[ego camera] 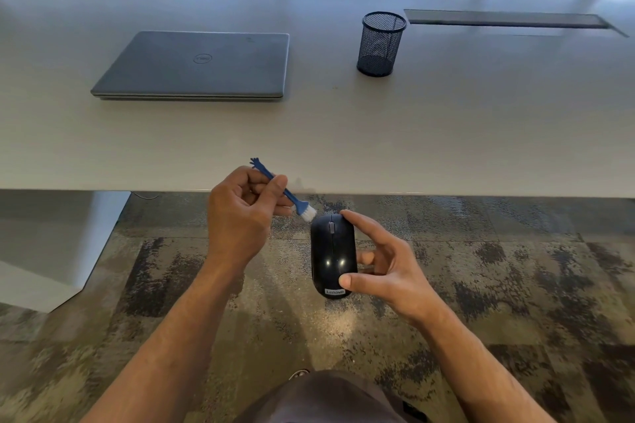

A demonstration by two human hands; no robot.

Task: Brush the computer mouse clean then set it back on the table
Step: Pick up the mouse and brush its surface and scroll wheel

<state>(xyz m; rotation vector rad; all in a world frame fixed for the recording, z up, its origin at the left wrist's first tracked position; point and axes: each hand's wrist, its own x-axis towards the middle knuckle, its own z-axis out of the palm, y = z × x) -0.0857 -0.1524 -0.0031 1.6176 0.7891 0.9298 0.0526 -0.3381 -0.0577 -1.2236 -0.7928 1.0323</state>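
A black computer mouse [330, 251] with a Lenovo label is held in the air in front of the white table's [343, 148] near edge, over the carpet. My right hand [385, 264] grips it from the right side, index finger at its front and thumb near its rear. My left hand [240, 216] pinches a small blue brush [280, 189] by its thin handle. The white bristles [308, 213] point down-right and sit just at the mouse's front left corner.
A closed grey Dell laptop [196, 65] lies on the table at centre left. A black mesh pen cup [379, 44] stands to its right. A dark cable slot [505, 19] runs along the far right. Patterned carpet [515, 285] lies below.
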